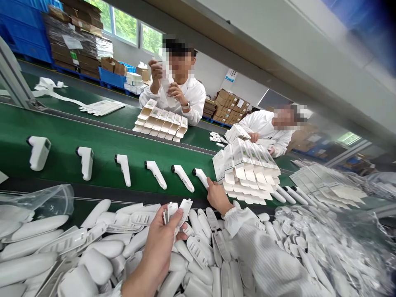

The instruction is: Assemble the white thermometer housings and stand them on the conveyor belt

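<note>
My left hand [161,235] is closed around several small white plastic covers [185,210], held up above a heap of white plastic shells [102,260]. Out at the green belt, the fingers of my right hand [218,196] pinch the handle end of a white infrared thermometer [201,177] with a black nose. That thermometer is the rightmost of a spaced row lying on the belt to the left. Its neighbours include one thermometer [183,177] close by and another [39,152] at the far left.
Folded white cartons [247,165] are stacked on the belt right of my hand, with more thermometers [297,194] beyond. Clear plastic bags [349,243] of small parts lie at right. Two co-workers in white sit opposite; one [192,99] holds up a carton. A shelf [293,49] hangs overhead.
</note>
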### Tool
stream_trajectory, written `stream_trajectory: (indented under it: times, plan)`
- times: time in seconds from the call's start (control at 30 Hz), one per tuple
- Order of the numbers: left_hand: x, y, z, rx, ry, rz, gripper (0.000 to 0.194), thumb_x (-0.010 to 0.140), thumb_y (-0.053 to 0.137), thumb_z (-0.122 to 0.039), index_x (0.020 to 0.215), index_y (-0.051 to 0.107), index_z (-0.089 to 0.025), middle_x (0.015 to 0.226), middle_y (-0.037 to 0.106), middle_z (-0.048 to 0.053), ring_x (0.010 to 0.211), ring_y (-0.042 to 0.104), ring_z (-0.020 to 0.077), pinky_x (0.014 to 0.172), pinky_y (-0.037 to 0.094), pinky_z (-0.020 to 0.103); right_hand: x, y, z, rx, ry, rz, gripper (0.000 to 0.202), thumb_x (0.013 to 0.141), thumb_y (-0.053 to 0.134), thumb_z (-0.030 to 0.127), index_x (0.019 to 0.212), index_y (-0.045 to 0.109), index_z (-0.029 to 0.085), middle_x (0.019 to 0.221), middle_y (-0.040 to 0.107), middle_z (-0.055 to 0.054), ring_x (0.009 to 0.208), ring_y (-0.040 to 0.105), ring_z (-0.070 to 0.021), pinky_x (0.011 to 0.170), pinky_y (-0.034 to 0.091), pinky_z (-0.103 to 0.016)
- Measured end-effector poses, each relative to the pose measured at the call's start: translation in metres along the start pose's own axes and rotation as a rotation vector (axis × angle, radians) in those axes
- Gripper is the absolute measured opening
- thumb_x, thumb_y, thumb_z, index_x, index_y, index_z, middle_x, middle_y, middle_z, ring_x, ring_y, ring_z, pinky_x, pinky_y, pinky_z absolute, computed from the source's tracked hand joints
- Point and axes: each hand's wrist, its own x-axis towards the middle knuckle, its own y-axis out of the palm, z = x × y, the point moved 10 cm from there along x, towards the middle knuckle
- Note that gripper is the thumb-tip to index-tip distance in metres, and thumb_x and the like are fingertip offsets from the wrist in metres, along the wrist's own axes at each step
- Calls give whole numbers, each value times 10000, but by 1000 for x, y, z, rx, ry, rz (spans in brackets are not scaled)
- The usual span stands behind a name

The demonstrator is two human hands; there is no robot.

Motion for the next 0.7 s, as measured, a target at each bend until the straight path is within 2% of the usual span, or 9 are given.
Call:
stream_trajectory:
  times: [0.13, 0.2, 0.27, 0.33, 0.4, 0.47, 0.53, 0.6, 0.7]
  plan:
    - [1, 5, 6, -46, -62, 62, 386, 674, 827, -391, 866, 549, -204, 747, 632, -12, 551, 505, 77, 452, 362, 179, -10, -22, -9, 131, 7, -46, 480, 961, 449, 179, 1423, 441, 48, 1152, 630, -239, 1105, 604, -330, 948, 454, -456]
    - [0, 7, 11, -94, -109, 91, 377, 682, 831, -378, 842, 538, -202, 718, 615, -21, 533, 470, 65, 440, 319, 167, -26, -41, 1, 429, -54, -64, 494, 952, 535, 291, 1412, 476, 120, 1315, 563, -216, 1204, 550, -314, 1000, 440, -465]
    - [-2, 12, 15, -152, -149, 140, 357, 693, 832, -354, 842, 548, -197, 706, 598, -30, 521, 441, 52, 437, 294, 157, -49, -49, 29, 883, -177, 85, 499, 913, 614, 379, 1378, 519, 224, 1380, 542, -134, 1195, 564, -262, 970, 481, -425]
    - [-6, 19, 19, -196, -177, 198, 321, 715, 816, -332, 871, 575, -190, 694, 582, -33, 516, 424, 46, 433, 274, 151, -76, -53, 69, 1313, -267, 310, 476, 838, 713, 413, 1275, 596, 264, 1262, 628, -78, 1093, 618, -221, 921, 509, -389]
    - [-9, 24, 20, -211, -183, 231, 270, 732, 790, -293, 870, 586, -181, 686, 573, -29, 521, 423, 49, 431, 266, 152, -92, -55, 91, 1628, -216, 367, 392, 776, 779, 394, 1117, 657, 244, 1044, 689, -41, 897, 653, -177, 839, 525, -346]
    - [-10, 24, 20, -188, -166, 226, 228, 736, 766, -253, 845, 580, -177, 704, 574, -22, 541, 443, 57, 445, 290, 157, -94, -48, 97, 1815, -95, 345, 309, 756, 796, 369, 992, 665, 218, 844, 662, -1, 692, 609, -124, 728, 516, -296]
    - [-8, 20, 19, -158, -144, 183, 224, 747, 749, -261, 851, 566, -184, 760, 585, -18, 567, 472, 66, 470, 333, 170, -82, -38, 89, 1869, -4, 318, 301, 728, 812, 352, 941, 661, 203, 780, 623, 15, 639, 569, -108, 671, 497, -272]
    - [-3, 14, 21, -156, -142, 129, 197, 789, 699, -287, 897, 561, -198, 819, 597, -11, 583, 497, 82, 495, 379, 198, -58, -34, 64, 1802, 31, 225, 341, 692, 825, 356, 952, 661, 209, 823, 620, 7, 703, 580, -132, 674, 498, -282]
    - [4, 5, 26, -155, -140, 70, 111, 821, 591, -194, 929, 564, -190, 941, 639, 31, 658, 555, 114, 542, 443, 242, -16, -37, 16, 1421, 3, 36, 299, 735, 753, 392, 971, 673, 227, 846, 614, 0, 750, 578, -167, 674, 486, -300]
